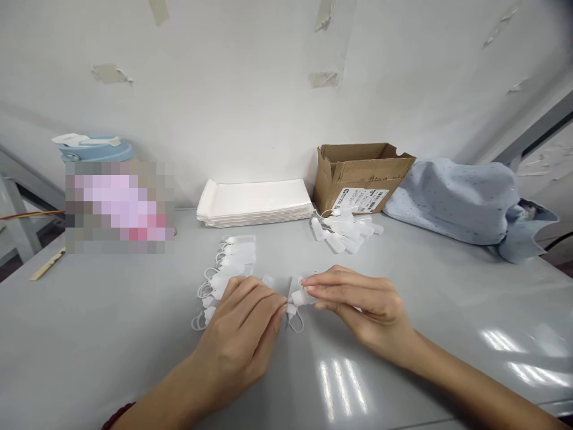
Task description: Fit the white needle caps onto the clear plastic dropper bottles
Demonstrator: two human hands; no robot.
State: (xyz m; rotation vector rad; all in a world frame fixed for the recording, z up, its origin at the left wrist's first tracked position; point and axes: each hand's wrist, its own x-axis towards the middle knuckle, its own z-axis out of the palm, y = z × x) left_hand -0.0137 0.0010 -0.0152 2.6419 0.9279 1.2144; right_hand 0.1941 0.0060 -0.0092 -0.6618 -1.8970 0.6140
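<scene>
My right hand [367,304] pinches a small translucent white bottle [302,297] between thumb and fingertips, its narrow end pointing left. My left hand [248,325] is closed at that end, thumb and fingers pressed together; what exactly they grip is too small to tell. Under and between the hands lies another bottle with a looped strap [296,321]. Left of my left hand, a column of several similar bottles [237,249] with looped straps lies on the grey table [147,358], partly covered by that hand. A loose pile of several more bottles [344,232] rests farther back on the right.
Behind the hands lies a stack of white envelopes or sheets [255,200]. An open cardboard box [362,179] stands right of it, beside a light blue cloth bag [452,200]. At the back left are a blue lidded container [96,150], a blurred pink item [120,206] and a yellowish strip [47,264].
</scene>
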